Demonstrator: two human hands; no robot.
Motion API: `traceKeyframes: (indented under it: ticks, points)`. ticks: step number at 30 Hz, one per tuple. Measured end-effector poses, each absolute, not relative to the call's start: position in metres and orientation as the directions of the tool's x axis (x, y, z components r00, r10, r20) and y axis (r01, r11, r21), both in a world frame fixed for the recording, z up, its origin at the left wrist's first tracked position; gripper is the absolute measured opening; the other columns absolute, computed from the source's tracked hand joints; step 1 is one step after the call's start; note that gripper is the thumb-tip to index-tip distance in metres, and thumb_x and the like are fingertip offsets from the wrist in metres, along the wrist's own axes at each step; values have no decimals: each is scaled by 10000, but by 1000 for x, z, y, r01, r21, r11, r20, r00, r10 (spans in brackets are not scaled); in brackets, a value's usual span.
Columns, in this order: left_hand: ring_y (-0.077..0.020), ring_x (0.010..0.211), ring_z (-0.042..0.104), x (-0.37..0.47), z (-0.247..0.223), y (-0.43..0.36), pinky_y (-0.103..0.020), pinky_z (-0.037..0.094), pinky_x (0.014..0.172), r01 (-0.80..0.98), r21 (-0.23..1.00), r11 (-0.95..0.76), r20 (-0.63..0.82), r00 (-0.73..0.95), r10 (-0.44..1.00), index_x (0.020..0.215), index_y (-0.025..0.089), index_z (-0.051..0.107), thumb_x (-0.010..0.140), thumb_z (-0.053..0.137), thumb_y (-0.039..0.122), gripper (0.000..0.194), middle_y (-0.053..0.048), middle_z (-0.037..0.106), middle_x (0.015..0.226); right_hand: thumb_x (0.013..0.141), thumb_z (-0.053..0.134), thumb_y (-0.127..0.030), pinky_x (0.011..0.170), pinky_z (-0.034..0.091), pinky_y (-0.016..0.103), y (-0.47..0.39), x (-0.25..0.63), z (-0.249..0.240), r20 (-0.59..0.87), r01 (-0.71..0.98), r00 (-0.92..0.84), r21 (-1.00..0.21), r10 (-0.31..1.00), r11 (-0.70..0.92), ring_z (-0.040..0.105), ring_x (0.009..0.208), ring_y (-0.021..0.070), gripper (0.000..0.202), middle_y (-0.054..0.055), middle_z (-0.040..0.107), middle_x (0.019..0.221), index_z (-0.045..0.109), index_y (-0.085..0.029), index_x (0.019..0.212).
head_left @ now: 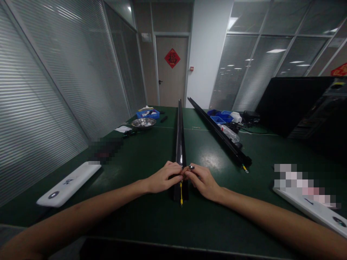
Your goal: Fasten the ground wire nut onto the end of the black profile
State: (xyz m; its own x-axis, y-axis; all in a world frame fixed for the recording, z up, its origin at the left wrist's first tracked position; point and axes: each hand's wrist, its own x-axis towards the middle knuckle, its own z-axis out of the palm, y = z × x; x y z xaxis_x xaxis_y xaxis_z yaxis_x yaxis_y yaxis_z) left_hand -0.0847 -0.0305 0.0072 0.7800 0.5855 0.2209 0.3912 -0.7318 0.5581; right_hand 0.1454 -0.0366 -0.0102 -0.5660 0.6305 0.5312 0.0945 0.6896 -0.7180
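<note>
The left hand [165, 177] is closed over the near end of a long, glossy black rail [179, 144] that lies lengthwise on the dark green table [141, 216], fingers curled across its top. The right hand [202, 180] presses against the same rail from the opposite side, its fingertips pinched narrowly around a small silver metal part [191, 167]; the exact type of part is too small to tell. Both sets of fingertips meet over the rail. Just below the grip, a thin yellow wire [181, 193] runs along the rail's end toward the person. Both forearms extend forward, converging at the rail. Beyond the grip to the left stand a round steel bowl [143, 123] and a blue plastic tray [148, 114], each holding small parts. To the right lies a second black rail [217, 133], angled away, beside blue plastic bins [221, 117].
</note>
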Motion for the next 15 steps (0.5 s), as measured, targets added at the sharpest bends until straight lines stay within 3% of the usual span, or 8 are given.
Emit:
traceKeyframes:
  ticks: [15]
  points:
    - [-226,1076,583,-85,6,-31,-365,324,1026,380,572,-727,231,776,587,1077,194,631,1080,432,328,240,-52,676,1081,1087,469,-291,671,490,265,-37,146,-10,523,106,-573,-716,631,690,587,693,143,241,36,642,898,684,-185,1062]
